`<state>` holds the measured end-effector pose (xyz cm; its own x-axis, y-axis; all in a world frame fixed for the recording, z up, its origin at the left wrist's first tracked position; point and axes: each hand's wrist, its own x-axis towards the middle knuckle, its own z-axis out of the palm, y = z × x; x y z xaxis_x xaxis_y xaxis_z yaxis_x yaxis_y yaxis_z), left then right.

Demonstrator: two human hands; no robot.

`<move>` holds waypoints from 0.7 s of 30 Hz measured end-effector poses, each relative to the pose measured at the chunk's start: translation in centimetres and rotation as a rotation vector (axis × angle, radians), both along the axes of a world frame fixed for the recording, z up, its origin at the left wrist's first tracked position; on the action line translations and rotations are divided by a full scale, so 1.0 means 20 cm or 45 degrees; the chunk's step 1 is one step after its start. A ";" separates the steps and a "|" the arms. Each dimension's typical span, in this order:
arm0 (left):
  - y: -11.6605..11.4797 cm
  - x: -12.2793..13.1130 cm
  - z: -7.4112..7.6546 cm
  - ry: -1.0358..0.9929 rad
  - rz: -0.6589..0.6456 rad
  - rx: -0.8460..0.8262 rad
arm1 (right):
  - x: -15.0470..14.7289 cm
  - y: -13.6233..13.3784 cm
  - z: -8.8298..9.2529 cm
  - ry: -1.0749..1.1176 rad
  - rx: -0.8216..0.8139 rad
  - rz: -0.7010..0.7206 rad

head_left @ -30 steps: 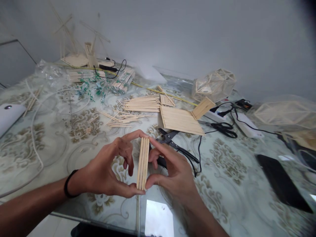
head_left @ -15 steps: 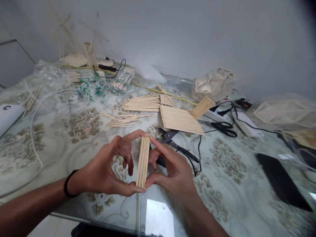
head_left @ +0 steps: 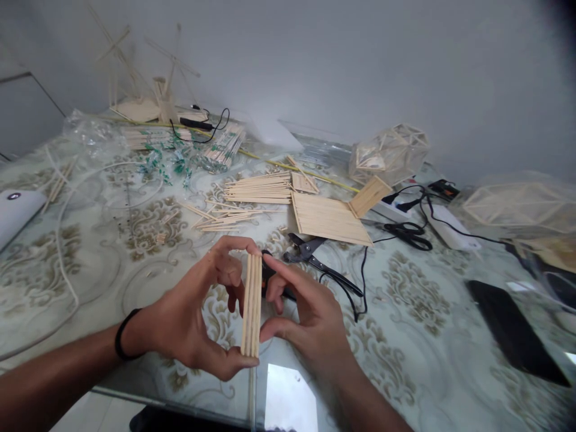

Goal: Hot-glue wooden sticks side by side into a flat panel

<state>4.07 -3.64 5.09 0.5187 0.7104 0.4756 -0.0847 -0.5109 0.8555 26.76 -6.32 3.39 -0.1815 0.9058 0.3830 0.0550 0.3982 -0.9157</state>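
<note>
A short row of pale wooden sticks [head_left: 251, 306], set side by side, stands nearly upright between my hands. My left hand [head_left: 193, 306] pinches it end to end, thumb under the bottom and index finger over the top. On the other side, my right hand [head_left: 306, 306] has its index fingertip against the upper right edge and its thumb at the lower right edge. Behind my right fingers lies a black tool [head_left: 270, 279], partly hidden. Black-handled pliers-like cutters [head_left: 321, 258] rest just beyond that hand.
Past my hands lie a flat panel of joined sticks [head_left: 328, 219], a pile of loose sticks [head_left: 258, 189] and black scissors [head_left: 409, 234]. A phone [head_left: 513, 330] is at right. Stick-frame models [head_left: 391, 153] stand near the wall; a white cable [head_left: 63, 252] curves at left.
The row of sticks has moved slightly left and down toward me, and turned a little more upright. Both hands have shifted with it, uncovering more of the black tool.
</note>
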 end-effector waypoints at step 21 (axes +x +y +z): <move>0.04 0.03 0.00 0.051 0.079 0.213 | 0.02 0.00 0.07 0.305 -0.617 0.291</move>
<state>4.61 -2.87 5.17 0.4975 0.6543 0.5695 -0.0161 -0.6495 0.7602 27.16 -6.37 4.70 -0.3524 0.9358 -0.0109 -0.2137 -0.0918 -0.9726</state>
